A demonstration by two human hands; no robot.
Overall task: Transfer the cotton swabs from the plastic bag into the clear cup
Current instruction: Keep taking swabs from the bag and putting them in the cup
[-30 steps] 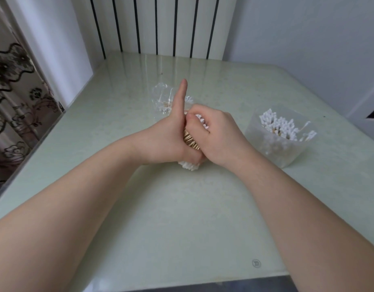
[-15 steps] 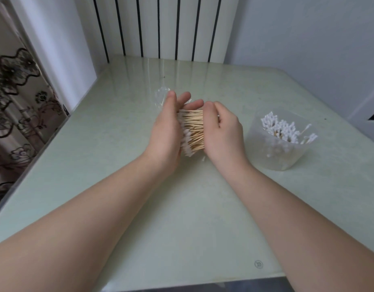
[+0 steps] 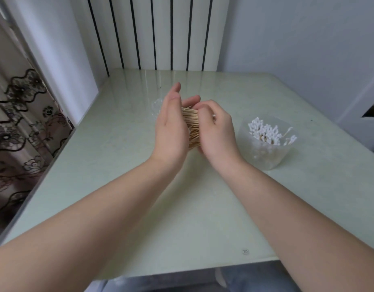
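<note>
The left hand [image 3: 171, 131] is standing on edge with its fingers straight and loose, its palm pressing flat against one end of a bundle of cotton swabs [image 3: 191, 125]. The right hand [image 3: 217, 131] is curling its fingers and thumb round the other end of that bundle, gripping it. The wooden sticks are lying roughly level between the two palms, held above the bench [image 3: 118, 165]. Just behind the left hand, the crumpled plastic bag [image 3: 156, 107] is lying on the bench, mostly hidden. To the right of the right hand, near but apart, the clear cup [image 3: 264, 157] is standing upright, holding upright swabs [image 3: 264, 131] with white tips showing. A flowered curtain [image 3: 17, 114] is hanging at far left.
</note>
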